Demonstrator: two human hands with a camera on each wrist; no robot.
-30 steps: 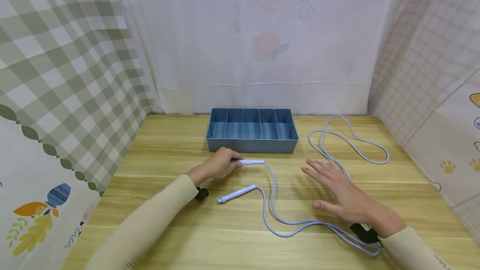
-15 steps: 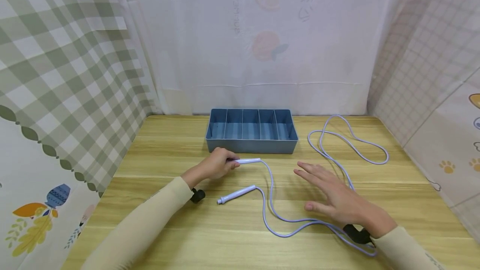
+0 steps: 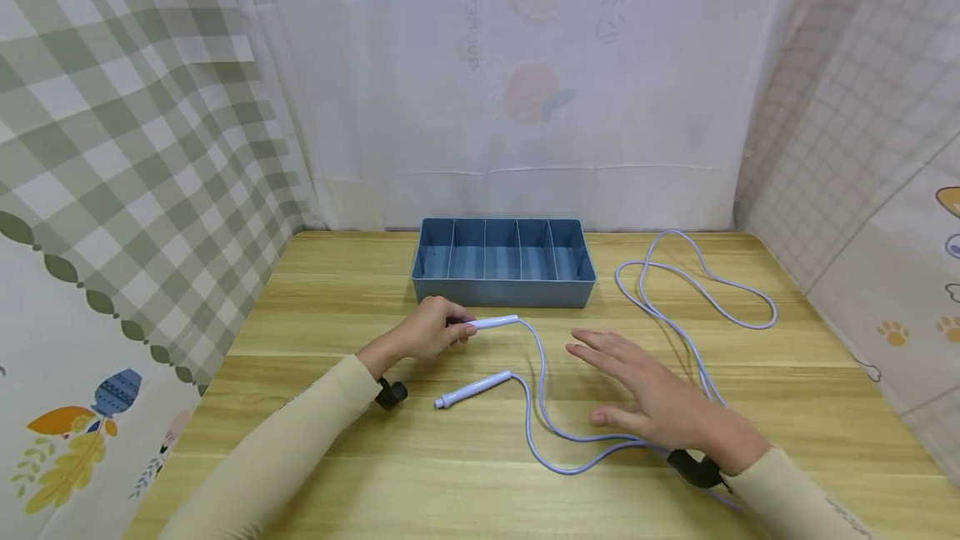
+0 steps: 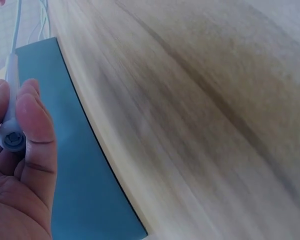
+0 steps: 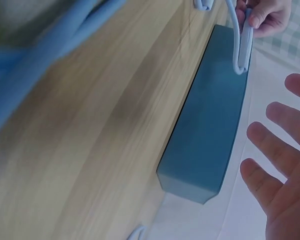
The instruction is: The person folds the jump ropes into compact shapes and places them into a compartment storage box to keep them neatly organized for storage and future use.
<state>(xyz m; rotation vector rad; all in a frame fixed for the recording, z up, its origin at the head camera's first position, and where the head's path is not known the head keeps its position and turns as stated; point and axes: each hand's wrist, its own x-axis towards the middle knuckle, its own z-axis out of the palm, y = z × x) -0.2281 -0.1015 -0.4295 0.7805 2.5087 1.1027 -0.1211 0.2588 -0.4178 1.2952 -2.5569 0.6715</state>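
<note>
A pale lilac jump rope (image 3: 572, 473) lies on the wooden table. My left hand (image 3: 431, 329) pinches one of its handles (image 3: 495, 322) just in front of the blue-grey box. The round end of this handle faces the camera between thumb and fingers in the left wrist view. Nearer to me, the second handle (image 3: 474, 389) lies slanted on the wood. My right hand (image 3: 645, 390) hovers over the table to the right with fingers spread and nothing in its grasp. Part of the rope is hidden beneath the right hand and wrist.
The blue-grey box (image 3: 504, 293), divided into several compartments, stands at the back middle. Loops of rope extend to the back right of the table (image 3: 337, 273). Printed cloth hangs on the left, back and right sides.
My left hand has drawn the handle slightly to the left. My right hand has moved left, fingers still spread. The second handle and the box stay in place.
</note>
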